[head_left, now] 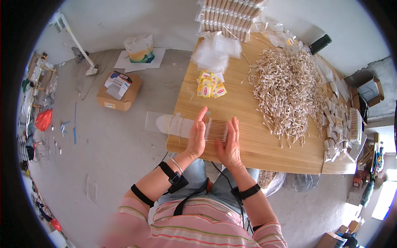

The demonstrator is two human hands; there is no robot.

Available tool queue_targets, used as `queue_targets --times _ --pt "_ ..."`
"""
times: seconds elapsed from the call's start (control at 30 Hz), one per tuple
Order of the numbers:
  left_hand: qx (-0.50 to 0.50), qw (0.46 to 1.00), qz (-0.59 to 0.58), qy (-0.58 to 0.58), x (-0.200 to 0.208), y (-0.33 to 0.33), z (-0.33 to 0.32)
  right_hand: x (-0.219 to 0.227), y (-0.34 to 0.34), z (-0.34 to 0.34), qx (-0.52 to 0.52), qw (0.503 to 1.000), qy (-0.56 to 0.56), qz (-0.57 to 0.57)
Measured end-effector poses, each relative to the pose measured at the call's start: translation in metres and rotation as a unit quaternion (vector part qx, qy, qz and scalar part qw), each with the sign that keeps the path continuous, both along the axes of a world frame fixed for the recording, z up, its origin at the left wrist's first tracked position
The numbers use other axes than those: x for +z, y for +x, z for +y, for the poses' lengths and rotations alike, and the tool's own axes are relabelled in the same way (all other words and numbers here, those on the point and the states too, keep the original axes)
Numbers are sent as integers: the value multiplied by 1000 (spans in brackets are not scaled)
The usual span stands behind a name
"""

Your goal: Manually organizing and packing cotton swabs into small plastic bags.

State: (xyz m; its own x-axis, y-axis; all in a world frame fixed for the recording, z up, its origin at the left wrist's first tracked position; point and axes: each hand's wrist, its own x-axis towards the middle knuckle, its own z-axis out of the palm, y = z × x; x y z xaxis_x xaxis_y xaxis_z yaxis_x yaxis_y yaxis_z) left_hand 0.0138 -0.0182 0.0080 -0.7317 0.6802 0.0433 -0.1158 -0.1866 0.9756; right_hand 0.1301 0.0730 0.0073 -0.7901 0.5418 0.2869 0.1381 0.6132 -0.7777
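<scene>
A neat row of cotton swabs (pixel 216 130) lies side by side on the wooden table (pixel 256 151) near its front edge. Along the left ends of the row stands my left hand (pixel 197 139), fingers stretched out and thumb up. My right hand (pixel 230 145) flanks the right ends, its fingers straight and pointing away from me. The palms face each other with the swabs between them; whether both palms touch the tips I cannot tell. Left of my left hand, a clear plastic sleeve (pixel 175 125) sticks out over the table's left edge.
A big heap of loose cotton swabs (pixel 289 89) covers the table's right half. Beyond my hands lie yellow printed cards (pixel 211 86), clear bags (pixel 215 51) and stacked swab packs (pixel 229 18). White packets (pixel 340 130) crowd the right end. A cardboard box (pixel 120 97) stands on the floor.
</scene>
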Motion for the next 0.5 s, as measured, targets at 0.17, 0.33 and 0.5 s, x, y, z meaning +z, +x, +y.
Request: queue_targets --times 0.17,0.33,0.5 --pt "28 1000 9 -4 -4 6 8 2 -20 7 -76 987 -115 78" --pt "41 999 29 -11 -7 4 10 3 -28 -5 -53 987 -140 64" --pt "13 1000 -19 20 -4 1 7 3 -24 6 -44 983 -151 96"
